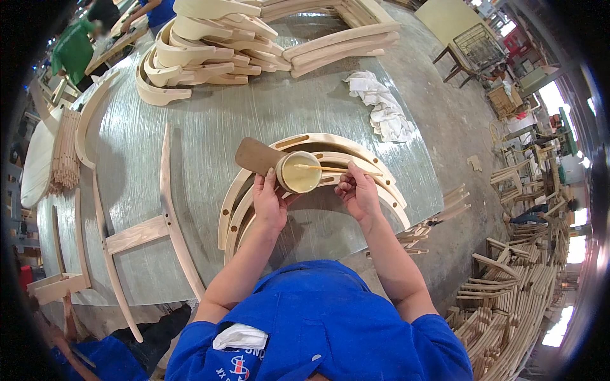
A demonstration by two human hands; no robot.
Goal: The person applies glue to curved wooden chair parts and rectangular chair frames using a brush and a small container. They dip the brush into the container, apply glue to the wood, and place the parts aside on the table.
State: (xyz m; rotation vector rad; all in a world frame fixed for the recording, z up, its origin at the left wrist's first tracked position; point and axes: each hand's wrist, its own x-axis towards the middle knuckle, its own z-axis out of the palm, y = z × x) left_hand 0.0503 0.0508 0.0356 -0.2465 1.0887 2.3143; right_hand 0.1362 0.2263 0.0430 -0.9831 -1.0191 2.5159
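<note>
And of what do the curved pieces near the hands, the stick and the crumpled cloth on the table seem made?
Curved pieces: apparently bare wood, pale and matte with cut slots.
Stick: wood or bamboo perhaps, by its yellowish colour; finish unclear.
Crumpled cloth: white, soft fabric, maybe cotton, by its loose folds.

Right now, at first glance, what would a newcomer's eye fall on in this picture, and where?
First, probably the round, pale-rimmed cup of creamy yellow liquid at the picture's centre, in the left hand, with a thin yellow stick from the right hand reaching over it. Below it, on the glossy grey table, lie arched pale wooden pieces. Farther back, left of centre, rises a large stack of curved pale wooden parts.
</note>
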